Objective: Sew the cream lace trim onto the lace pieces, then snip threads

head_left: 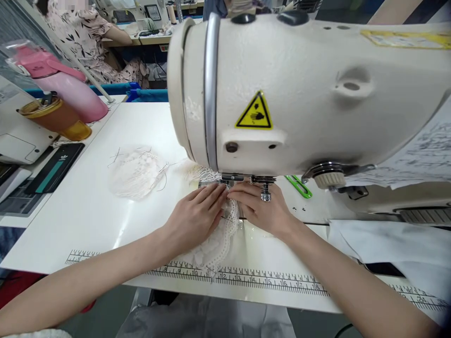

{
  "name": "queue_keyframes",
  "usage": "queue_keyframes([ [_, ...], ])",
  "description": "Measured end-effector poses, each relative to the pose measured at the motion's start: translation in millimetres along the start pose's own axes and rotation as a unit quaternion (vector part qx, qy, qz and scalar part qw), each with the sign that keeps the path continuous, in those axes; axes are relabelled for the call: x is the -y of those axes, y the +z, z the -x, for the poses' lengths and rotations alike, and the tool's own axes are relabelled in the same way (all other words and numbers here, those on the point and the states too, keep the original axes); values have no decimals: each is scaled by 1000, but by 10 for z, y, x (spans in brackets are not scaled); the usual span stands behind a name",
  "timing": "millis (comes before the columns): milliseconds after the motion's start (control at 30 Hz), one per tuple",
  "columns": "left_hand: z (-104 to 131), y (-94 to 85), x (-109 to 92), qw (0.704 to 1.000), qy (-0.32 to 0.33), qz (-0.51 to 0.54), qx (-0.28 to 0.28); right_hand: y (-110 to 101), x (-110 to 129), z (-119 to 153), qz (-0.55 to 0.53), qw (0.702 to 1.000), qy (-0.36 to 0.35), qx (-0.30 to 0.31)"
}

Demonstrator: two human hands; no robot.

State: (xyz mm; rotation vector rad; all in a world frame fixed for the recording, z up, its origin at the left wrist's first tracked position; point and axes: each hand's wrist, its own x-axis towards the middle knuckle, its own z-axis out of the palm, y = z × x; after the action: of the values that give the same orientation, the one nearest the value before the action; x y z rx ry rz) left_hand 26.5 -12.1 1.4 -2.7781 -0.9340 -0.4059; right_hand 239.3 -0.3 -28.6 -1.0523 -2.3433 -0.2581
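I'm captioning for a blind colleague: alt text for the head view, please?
A person's left hand lies over white lace at a cream sewing machine, the right hand close beside it. Another lacy piece lies to the left on the white table, which has a ruler printed along its near edge.

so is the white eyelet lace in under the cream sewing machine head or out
In: the white lace runs up between left hand and right hand, beneath the cream machine head.

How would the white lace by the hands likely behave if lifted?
The white lace would probably flop, since its thin edge curves loosely over the table. Its openwork suggests little weight. The holes along its edge might snag.
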Motion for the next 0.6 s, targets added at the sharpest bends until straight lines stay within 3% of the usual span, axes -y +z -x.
queue_keyframes([
  [167,17,86,118,999,20,-3,47,-29,24,-11,1,997,49,52],
  [333,4,92,171,999,12,-6,37,-92,39,-11,-37,989,105,98],
  [467,-2,106,185,999,9,8,36,-69,45,4,-48,987,134,73],
  [600,-14,130,265,998,6,33,54,-29,46,-23,-78,990,114,33],
])
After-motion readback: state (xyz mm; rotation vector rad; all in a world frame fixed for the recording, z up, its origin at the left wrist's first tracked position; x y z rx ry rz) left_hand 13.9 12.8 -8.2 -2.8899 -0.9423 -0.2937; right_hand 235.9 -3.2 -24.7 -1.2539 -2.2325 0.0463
